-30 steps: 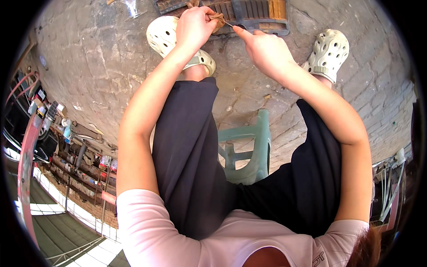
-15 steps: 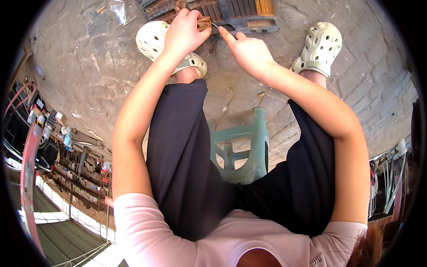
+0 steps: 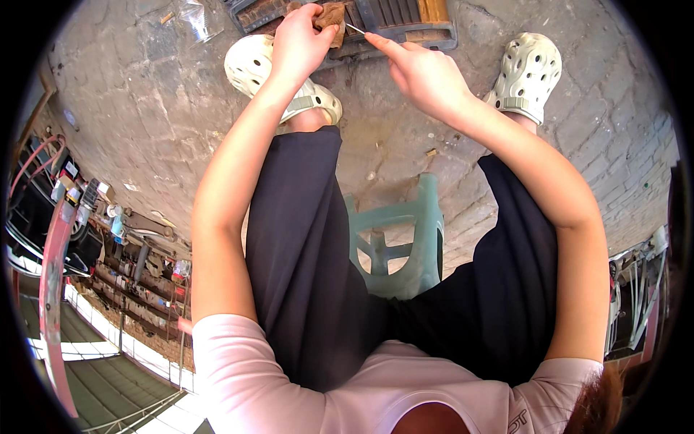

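At the top of the view my left hand (image 3: 300, 40) is closed on a crumpled brown rag (image 3: 331, 18). To its right my right hand (image 3: 426, 72) is closed round a thin, shiny metal tool (image 3: 355, 29); its handle is hidden in the fingers, so its exact kind does not show. The tool's tip points left, close to the rag's edge. Just beyond both hands lies a dark plastic tray (image 3: 434, 36) with ribs and compartments, orange-brown on parts of its inside. Its far side is cut off by the frame.
White clogs (image 3: 524, 72) are on my feet, either side of my hands. Beneath me stands a pale green plastic stool (image 3: 426, 224). A clear plastic scrap (image 3: 195, 20) lies on the rough paved floor (image 3: 137, 101). Cluttered shelving (image 3: 137, 289) stands at the left.
Both hands have shifted slightly, the right one a little lower and to the right. More of the brown rag and of the metal tool shows now.
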Demonstrator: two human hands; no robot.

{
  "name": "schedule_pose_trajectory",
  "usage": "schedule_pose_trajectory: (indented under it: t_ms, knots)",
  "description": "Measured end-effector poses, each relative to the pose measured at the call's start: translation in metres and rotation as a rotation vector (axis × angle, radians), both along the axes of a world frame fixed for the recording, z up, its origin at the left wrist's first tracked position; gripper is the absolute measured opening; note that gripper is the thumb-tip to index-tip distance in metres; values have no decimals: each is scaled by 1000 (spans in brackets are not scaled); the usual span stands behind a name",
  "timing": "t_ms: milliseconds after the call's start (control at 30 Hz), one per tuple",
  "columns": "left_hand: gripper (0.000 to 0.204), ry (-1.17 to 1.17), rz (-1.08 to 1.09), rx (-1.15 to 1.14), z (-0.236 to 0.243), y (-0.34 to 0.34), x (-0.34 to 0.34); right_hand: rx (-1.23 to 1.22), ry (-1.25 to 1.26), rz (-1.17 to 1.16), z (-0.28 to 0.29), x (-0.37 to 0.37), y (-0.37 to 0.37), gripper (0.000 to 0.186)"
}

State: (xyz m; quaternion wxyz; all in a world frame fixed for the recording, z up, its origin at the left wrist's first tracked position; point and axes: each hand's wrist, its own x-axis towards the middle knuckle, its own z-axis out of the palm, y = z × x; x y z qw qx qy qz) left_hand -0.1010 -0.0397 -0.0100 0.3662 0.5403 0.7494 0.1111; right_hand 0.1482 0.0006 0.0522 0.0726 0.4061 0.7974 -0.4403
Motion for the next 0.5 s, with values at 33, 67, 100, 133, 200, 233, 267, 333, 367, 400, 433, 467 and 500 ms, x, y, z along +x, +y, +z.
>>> schedule_pose_trajectory:
  t_ms: [33,67,100,133,200,233,267,333,367,400,433,467,500]
  knots:
    - [48,1,2,-2,0,-1,1,-4,5,18,0,0,-3,57]
    - [47,16,-10,-4,0,-2,4,0,-6,36,1,0,-5,57]
    - [47,36,-21,-3,-1,-2,4,6,-11,55,4,-3,-6,57]
    - [46,57,-32,-3,-1,-1,5,12,-16,74,6,-6,-7,57]
    - [43,102,-40,16,-2,-2,7,10,-56,99,4,-14,-8,57]
    - [42,105,-41,12,-2,0,8,9,-80,110,3,-16,-9,57]
    - [42,108,-41,7,-2,1,10,23,-78,125,-1,-17,-11,57]
    - [41,109,-45,14,-4,1,10,52,-69,153,-6,-21,-14,57]
    - [40,109,-46,17,-4,1,10,30,-72,145,-8,-20,-15,57]
    - [40,94,-36,-10,-3,0,11,4,-76,137,-7,-21,-15,57]
    - [40,79,-27,-36,-3,0,13,-21,-79,129,-5,-23,-16,58]
    - [39,63,-17,-63,-2,0,15,-36,-95,126,-3,-25,-19,57]
    - [38,43,12,-57,-4,-1,14,-45,-110,122,0,-28,-21,57]
